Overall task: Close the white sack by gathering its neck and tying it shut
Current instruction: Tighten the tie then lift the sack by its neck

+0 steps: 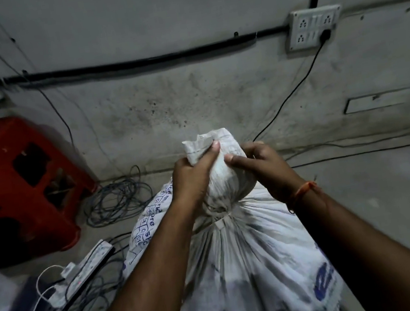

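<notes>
— Hands first: the left hand (190, 176) is closed on the sack's neck (223, 168), thumb pressed on the bunched cloth; the right hand (265, 167) is clamped on the other side, fingers curled round.

— And the sack (246, 256) itself?

— Upright on the floor (394, 206), close to the wall (188, 90), right under the arms. The neck is gathered into a tuft, and a pale tie (222, 221) already cinches it where the pleats meet.

— So tying is done?

— I'd judge it at the tightening stage — whether the knot is finished I cannot tell. Next move likely calls for holding the tuft steady while pulling the tie snug, without letting the pleats slip.

— Anything nearby?

— Left of the sack, loose cables (116, 199) and a power strip (88, 270); beyond, a red stool (14, 180) by the wall.
</notes>
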### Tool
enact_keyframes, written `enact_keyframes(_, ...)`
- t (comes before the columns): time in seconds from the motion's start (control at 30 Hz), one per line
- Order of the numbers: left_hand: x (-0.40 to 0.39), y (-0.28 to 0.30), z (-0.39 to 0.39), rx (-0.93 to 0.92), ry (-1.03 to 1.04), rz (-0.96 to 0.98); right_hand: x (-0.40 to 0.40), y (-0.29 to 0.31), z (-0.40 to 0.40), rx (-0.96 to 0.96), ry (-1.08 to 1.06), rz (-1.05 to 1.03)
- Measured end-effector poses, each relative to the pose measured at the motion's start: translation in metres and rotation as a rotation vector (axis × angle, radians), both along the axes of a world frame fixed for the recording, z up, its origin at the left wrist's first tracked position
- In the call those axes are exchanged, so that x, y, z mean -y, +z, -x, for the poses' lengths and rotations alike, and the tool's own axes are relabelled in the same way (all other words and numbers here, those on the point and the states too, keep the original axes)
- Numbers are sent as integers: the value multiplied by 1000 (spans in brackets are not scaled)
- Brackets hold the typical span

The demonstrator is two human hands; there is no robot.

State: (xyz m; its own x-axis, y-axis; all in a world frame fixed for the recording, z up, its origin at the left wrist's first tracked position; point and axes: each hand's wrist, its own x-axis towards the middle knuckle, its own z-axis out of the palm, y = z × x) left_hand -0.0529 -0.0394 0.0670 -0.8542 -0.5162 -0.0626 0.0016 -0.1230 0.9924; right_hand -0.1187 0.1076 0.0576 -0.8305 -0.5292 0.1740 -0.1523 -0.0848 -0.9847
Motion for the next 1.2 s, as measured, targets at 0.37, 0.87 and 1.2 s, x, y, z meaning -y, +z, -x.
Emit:
enact_keyframes(0.37, 15, -11, 8, 339, -176, -131, 31, -16, 4, -211, -327, -639)
enact_keyframes(0.87, 17, -58, -52, 87, -284, 854, 54, -20, 17, 230, -73, -572)
enact_keyframes(1.2, 34, -64, -17, 216, -229, 891, 25, -30, 19, -435, -475, -657)
